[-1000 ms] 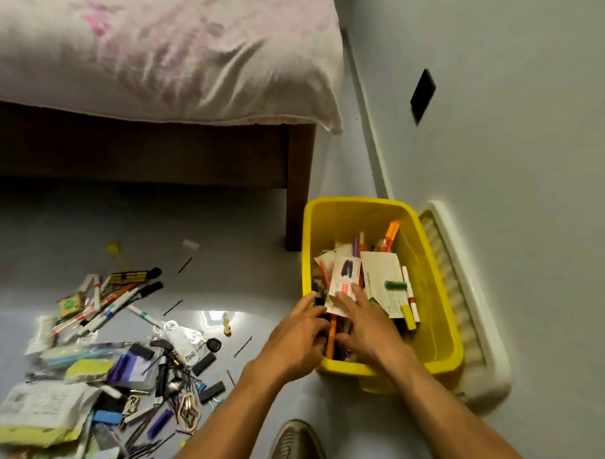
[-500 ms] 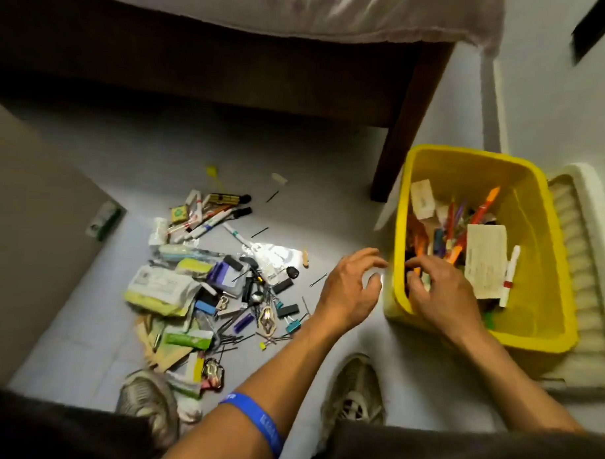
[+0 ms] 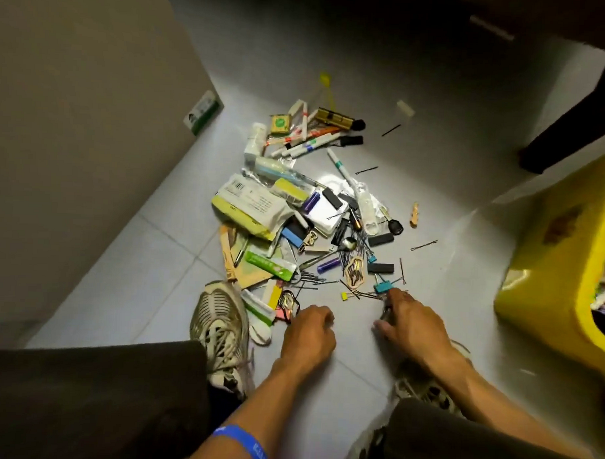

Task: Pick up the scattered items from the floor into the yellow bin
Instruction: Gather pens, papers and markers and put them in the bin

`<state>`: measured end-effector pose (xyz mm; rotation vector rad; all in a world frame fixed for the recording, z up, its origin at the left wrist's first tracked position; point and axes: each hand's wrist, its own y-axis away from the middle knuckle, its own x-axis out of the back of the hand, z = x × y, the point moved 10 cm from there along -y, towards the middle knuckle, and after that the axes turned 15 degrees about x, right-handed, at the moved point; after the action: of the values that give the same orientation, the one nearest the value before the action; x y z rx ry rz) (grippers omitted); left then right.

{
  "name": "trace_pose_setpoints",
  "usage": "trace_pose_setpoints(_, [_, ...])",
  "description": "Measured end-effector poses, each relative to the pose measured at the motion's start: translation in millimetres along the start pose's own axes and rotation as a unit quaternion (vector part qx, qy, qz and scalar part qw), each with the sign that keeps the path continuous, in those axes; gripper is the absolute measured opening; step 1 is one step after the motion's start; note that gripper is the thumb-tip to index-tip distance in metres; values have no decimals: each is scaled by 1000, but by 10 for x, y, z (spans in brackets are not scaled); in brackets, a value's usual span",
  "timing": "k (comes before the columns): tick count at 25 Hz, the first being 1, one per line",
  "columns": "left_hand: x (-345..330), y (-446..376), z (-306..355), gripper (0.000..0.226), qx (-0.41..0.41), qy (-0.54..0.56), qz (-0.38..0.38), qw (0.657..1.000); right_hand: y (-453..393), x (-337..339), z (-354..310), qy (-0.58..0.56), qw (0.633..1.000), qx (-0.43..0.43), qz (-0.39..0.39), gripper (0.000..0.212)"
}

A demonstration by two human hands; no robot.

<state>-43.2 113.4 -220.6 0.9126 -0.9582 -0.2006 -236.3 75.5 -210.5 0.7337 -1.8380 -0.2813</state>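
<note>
Your left hand [image 3: 307,336] curls loosely, empty; your right hand [image 3: 411,322] pinches hairpins [image 3: 371,295] off the floor [image 3: 449,200], yellow bin [image 3: 553,272] nearby.

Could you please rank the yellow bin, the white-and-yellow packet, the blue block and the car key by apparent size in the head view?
1. yellow bin, though partly cut off
2. white-and-yellow packet
3. blue block
4. car key, close to the block
</note>
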Motion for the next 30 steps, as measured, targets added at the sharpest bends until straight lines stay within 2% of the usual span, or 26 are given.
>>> trace_pose_setpoints(2, [140,-28,-209,23,20,22,63,998,-107,-196,-55,-15,999,26,16,60])
trace_pose_setpoints(4, [335,39,-431,29,57,32,153,986,-184,-246,-93,-56,997,42,37,63])
trace_pose_setpoints(6, [478,94,-605,41,96,9,222,970,-230,-250,-97,-120,990,29,63,54])
trace_pose_setpoints(9, [533,-2,-694,54,111,-7,236,965,-233,-313,-113,-271,958,-27,89,34])
trace_pose_setpoints(13, [511,-250,-626,53,92,57,188,976,-248,-462,-50,-495,855,-128,83,21])
trace_pose_setpoints(16, [532,-292,-498,34,84,212,163,960,-246,-568,-217,-642,741,-184,73,18])
trace_pose_setpoints(19, [380,-242,-85,29,63,387,38,919,-288,-547,-424,-746,634,-195,55,19])
trace_pose_setpoints(21, [328,-112,299,30,-3,379,-31,925,-327,-460,-598,-788,598,-144,10,22])
trace_pose_setpoints(23, [401,57,501,29,-80,303,-22,949,-342,-372,-695,-796,596,-103,2,19])
trace_pose_setpoints(25, [489,123,445,30,-96,288,-6,953,-358,-387,-678,-786,610,-102,13,21])
trace_pose_setpoints(27, [664,69,108,31,-26,247,79,966,-357,-456,-661,-779,614,-124,13,21])
trace_pose_setpoints(29, [765,-8,-319,36,68,89,157,981,-353,-522,-620,-774,616,-147,8,22])
trace_pose_setpoints(30, [733,-36,-512,41,99,17,154,983,-344,-535,-606,-770,619,-153,5,23])
